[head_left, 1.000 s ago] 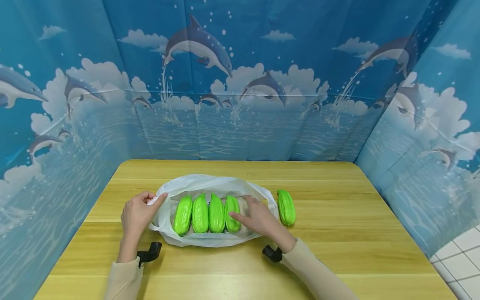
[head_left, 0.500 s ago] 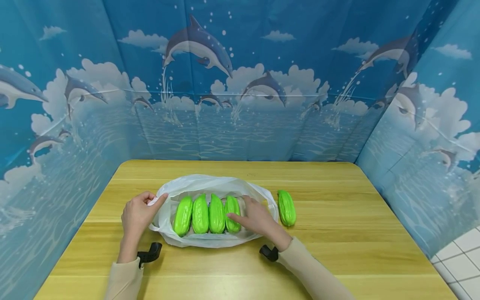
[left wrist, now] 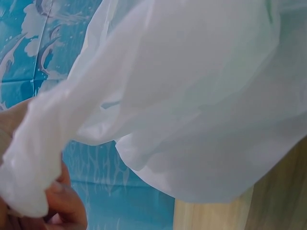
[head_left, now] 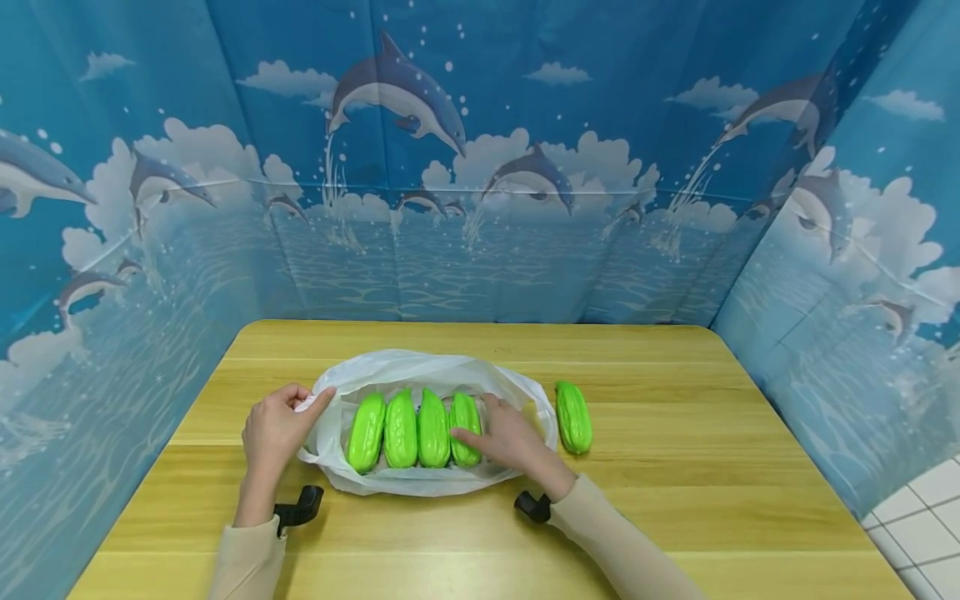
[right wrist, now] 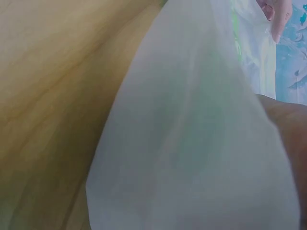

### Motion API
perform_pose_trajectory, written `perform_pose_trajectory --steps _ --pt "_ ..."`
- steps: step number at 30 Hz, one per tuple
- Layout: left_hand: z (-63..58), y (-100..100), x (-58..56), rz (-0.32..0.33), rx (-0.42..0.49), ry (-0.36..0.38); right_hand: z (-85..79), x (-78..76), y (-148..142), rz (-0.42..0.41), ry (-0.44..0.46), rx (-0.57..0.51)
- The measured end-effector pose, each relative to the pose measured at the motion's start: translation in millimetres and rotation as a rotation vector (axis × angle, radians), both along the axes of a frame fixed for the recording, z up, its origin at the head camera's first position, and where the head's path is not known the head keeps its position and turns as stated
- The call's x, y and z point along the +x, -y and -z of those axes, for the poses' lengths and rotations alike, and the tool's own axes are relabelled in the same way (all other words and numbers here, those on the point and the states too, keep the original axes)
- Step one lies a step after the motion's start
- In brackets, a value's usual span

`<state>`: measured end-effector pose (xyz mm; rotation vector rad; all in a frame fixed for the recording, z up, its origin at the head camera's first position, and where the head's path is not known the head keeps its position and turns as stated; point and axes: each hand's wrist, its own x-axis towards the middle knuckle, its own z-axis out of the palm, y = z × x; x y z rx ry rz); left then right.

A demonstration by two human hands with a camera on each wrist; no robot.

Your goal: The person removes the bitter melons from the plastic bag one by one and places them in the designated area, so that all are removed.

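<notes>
In the head view, a white plastic bag (head_left: 405, 364) lies with its mouth spread on the table. Several bright green ribbed gourds (head_left: 401, 428) stand side by side inside it. My left hand (head_left: 276, 429) pinches the bag's left rim; bunched plastic (left wrist: 33, 153) sits between its fingers in the left wrist view. Reaching into the right end of the bag, my right hand (head_left: 510, 433) holds the rightmost gourd in there (head_left: 467, 408), thumb across its top and fingers along its right side. The bag's film (right wrist: 192, 134) hides those fingers in the right wrist view.
Another green gourd (head_left: 573, 417) lies on the wooden table (head_left: 675, 467), just right of the bag. A blue dolphin-print curtain (head_left: 480, 250) hangs behind the table and along both sides. Black wrist mounts (head_left: 300, 506) project below both hands.
My right hand and forearm have shifted slightly left, the thumb sliding farther over the rightmost gourd in the bag. The left hand, the bag and the loose gourd have stayed put.
</notes>
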<state>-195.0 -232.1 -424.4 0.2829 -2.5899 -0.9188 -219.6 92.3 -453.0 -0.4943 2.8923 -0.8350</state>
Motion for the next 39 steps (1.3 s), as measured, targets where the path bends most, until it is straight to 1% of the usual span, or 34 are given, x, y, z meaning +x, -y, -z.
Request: perform_pose_trajectory --steps 11,20,33,39 --pt "0.8 0.9 0.5 0.0 0.005 -0.005 2.0 -0.4 4.9 -0.013 -0.018 0.012" --pt "0.1 1.4 0.7 -0.004 0.0 0.011 3.9 -0.9 10.2 -0.017 -0.027 0.006" --pt "-0.3 1.5 0.4 0.001 0.002 0.002 5.7 -3.8 15.9 -0.002 -0.036 -0.042" --pt "0.5 1.3 -0.1 -0.001 0.002 0.0 6.3 -4.0 16.8 0.013 -0.03 -0.041"
